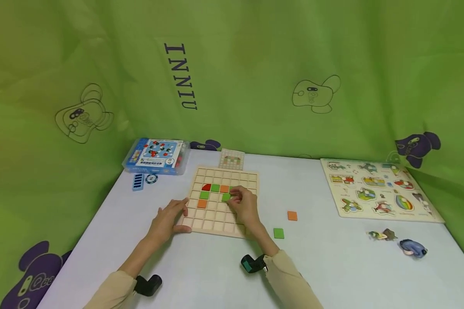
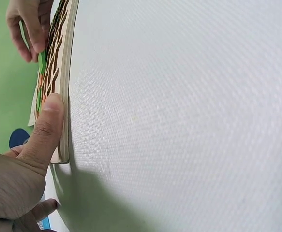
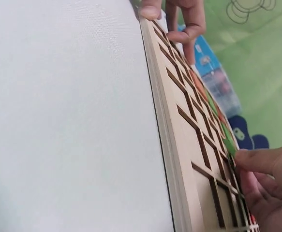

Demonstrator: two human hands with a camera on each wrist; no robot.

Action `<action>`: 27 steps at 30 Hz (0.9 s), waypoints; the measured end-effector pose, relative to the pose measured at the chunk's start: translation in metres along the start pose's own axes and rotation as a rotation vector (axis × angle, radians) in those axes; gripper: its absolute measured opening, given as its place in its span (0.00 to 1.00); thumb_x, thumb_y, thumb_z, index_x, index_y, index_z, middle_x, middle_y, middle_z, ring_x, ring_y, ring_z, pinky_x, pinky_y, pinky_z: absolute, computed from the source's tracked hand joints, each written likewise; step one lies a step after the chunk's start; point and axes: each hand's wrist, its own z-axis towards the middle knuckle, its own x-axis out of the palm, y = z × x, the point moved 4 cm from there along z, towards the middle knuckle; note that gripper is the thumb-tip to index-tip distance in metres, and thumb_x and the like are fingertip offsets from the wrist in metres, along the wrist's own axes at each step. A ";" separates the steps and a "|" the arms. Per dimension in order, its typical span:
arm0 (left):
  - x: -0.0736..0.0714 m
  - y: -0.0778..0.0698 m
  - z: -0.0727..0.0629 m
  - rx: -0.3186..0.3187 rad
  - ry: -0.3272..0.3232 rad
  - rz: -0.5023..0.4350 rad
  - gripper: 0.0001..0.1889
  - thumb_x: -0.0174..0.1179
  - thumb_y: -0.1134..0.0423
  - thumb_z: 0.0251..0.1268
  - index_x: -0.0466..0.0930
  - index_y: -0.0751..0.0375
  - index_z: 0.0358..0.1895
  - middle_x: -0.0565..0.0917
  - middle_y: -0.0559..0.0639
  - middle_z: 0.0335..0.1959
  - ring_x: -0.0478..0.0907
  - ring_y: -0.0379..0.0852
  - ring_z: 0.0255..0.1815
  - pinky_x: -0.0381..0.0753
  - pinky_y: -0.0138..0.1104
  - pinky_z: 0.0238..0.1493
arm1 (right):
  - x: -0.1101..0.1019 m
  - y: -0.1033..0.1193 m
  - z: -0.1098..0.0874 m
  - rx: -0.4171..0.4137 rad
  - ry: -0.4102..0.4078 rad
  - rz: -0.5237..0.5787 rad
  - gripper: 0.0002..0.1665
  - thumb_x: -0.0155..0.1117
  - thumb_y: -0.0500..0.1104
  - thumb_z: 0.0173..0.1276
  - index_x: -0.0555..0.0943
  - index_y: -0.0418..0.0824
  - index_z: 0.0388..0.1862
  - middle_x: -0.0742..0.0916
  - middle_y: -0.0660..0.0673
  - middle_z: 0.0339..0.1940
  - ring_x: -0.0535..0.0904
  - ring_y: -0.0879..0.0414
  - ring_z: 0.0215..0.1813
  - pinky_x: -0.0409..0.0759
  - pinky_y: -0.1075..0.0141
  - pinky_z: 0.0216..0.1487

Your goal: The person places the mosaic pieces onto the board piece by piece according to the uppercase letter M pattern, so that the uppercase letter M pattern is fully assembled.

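Note:
A wooden grid board [image 1: 219,226] lies on the table, with several green and orange square tiles and a red piece in its cells. My right hand [image 1: 246,208] is over the board's right half, pinching a green tile [image 1: 226,197] between thumb and fingertips. In the right wrist view, the thumb touches that green tile [image 3: 229,143] low over the cells. My left hand [image 1: 165,221] rests at the board's front left corner. Its thumb [image 2: 50,121] presses on the front rim and its other fingers touch the left side.
An orange tile [image 1: 292,216] and a green tile [image 1: 279,233] lie right of the board. Behind it is a patterned card [image 1: 232,159]. A blue plastic box [image 1: 156,156] stands back left, a picture puzzle board [image 1: 342,206] lies right, and small figures [image 1: 413,248] lie before it.

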 end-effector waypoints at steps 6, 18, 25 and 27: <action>0.003 -0.002 0.001 -0.008 0.006 -0.003 0.29 0.74 0.54 0.36 0.77 0.62 0.47 0.73 0.63 0.63 0.65 0.65 0.67 0.54 0.75 0.55 | 0.005 0.001 0.002 0.015 -0.004 0.036 0.19 0.68 0.21 0.52 0.79 0.24 0.45 0.86 0.31 0.41 0.85 0.45 0.36 0.84 0.69 0.36; 0.003 -0.003 -0.003 -0.045 0.038 0.023 0.31 0.73 0.54 0.37 0.77 0.62 0.50 0.71 0.64 0.65 0.62 0.68 0.68 0.54 0.73 0.57 | -0.059 -0.005 -0.021 0.086 0.103 0.093 0.17 0.68 0.27 0.58 0.80 0.28 0.48 0.85 0.32 0.45 0.84 0.44 0.42 0.83 0.64 0.44; 0.001 -0.003 -0.003 -0.010 0.024 0.008 0.23 0.73 0.53 0.36 0.75 0.57 0.37 0.71 0.63 0.66 0.62 0.68 0.67 0.54 0.75 0.55 | -0.147 -0.033 -0.047 -0.011 0.200 -0.058 0.18 0.69 0.28 0.57 0.80 0.30 0.48 0.86 0.34 0.43 0.83 0.45 0.41 0.83 0.63 0.43; 0.000 -0.003 -0.002 -0.005 0.013 0.013 0.29 0.73 0.54 0.36 0.77 0.62 0.47 0.72 0.64 0.64 0.63 0.69 0.67 0.54 0.75 0.55 | -0.162 -0.041 -0.052 -0.029 0.211 -0.098 0.18 0.70 0.28 0.56 0.80 0.30 0.47 0.86 0.35 0.42 0.82 0.47 0.40 0.84 0.65 0.41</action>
